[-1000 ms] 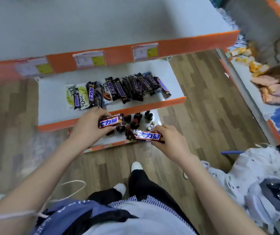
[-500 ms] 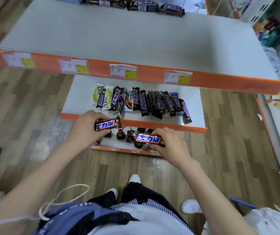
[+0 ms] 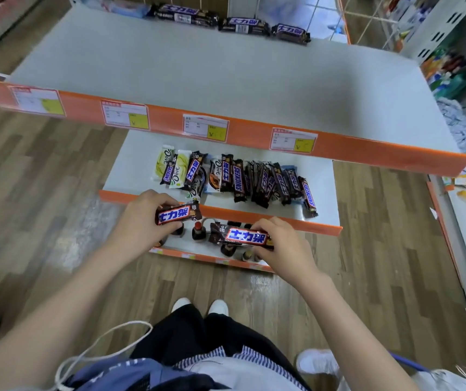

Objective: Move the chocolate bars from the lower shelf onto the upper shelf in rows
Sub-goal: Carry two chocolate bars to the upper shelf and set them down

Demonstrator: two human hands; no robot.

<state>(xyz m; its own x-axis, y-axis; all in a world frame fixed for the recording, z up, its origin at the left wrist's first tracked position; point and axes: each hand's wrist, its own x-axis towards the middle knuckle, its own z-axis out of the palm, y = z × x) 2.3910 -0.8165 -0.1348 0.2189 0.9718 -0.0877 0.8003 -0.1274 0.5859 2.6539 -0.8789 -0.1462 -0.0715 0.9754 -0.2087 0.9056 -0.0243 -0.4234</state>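
The left hand (image 3: 141, 221) is curled round one chocolate bar (image 3: 177, 214), thumb under and fingers over its left end, holding it level in front of the lower shelf's (image 3: 130, 162) orange front edge. The right hand (image 3: 279, 244) grips a second bar (image 3: 244, 237) by its right end, label up, a little lower and just right of the first; the two bars are apart, not touching.

Behind the hands, the lower shelf carries a loose pile of bars (image 3: 257, 180) along its front half: dark Snickers wrappers lying mostly lengthwise and overlapping, with a few pale Dove packs (image 3: 174, 167) at the left end of the pile. The rightmost bar (image 3: 308, 196) lies near the shelf's front right corner. Below that, a bottom shelf (image 3: 186, 245) holds small dark bottles (image 3: 198, 231), partly hidden by the hands.

The upper shelf (image 3: 226, 80) has four price labels (image 3: 205, 128) on its orange front strip. Along its far edge three dark bars (image 3: 243, 25) lie end to end in a row, right of centre.

Compared with half a second ago, both hands hold the same bars in much the same grip and relative place. The view has tipped upward, so more of the upper shelf's far edge and the row there shows, and the floor (image 3: 57, 193) takes up less of the left side.
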